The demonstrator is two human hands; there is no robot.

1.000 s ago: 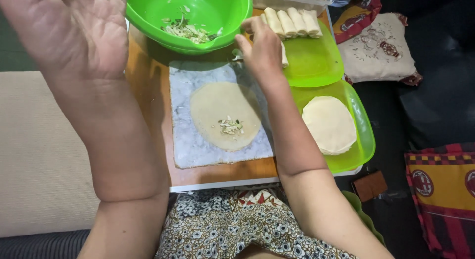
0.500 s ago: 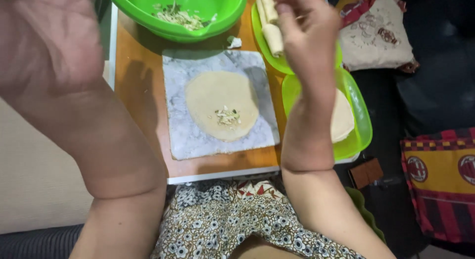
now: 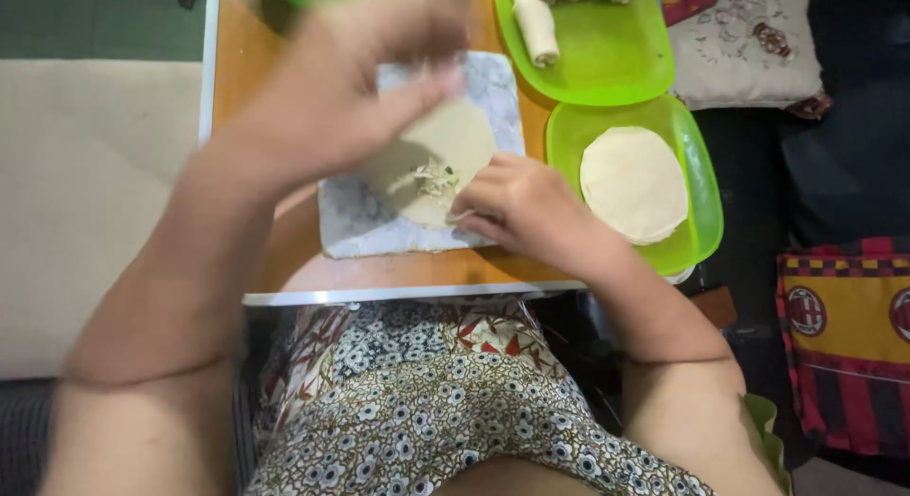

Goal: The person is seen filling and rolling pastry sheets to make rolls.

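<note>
pale, floury dough is what both hands work at: a thin round wrapper [image 3: 445,164] lies flat on a grey marble slab [image 3: 360,221], with a small heap of shredded filling [image 3: 434,180] on it, right between the two hands. the right hand [image 3: 517,204] rests low on the near edge of the wrapper, fingers curled and bunched, the fingertips [image 3: 464,215] pinching at the dough rim just beside the filling. the left hand [image 3: 332,98] hangs above the far-left part of the slab, blurred, fingers held together and bent forward with their tips over the wrapper's upper edge; whether it actually grips the dough i cannot tell. under the slab, and showing to the left of the left hand, is an orange wooden table [image 3: 237,70] with a pale metal edge. to the right of the right hand sits a green plastic tray [image 3: 697,221] holding a stack of plain round wrappers [image 3: 633,183]. beyond that, farther from the right hand, a second green tray [image 3: 607,65] holds finished rolls [image 3: 538,27], one lying apart from the row at the top edge. below both forearms is a patterned floral dress [image 3: 427,392].
</note>
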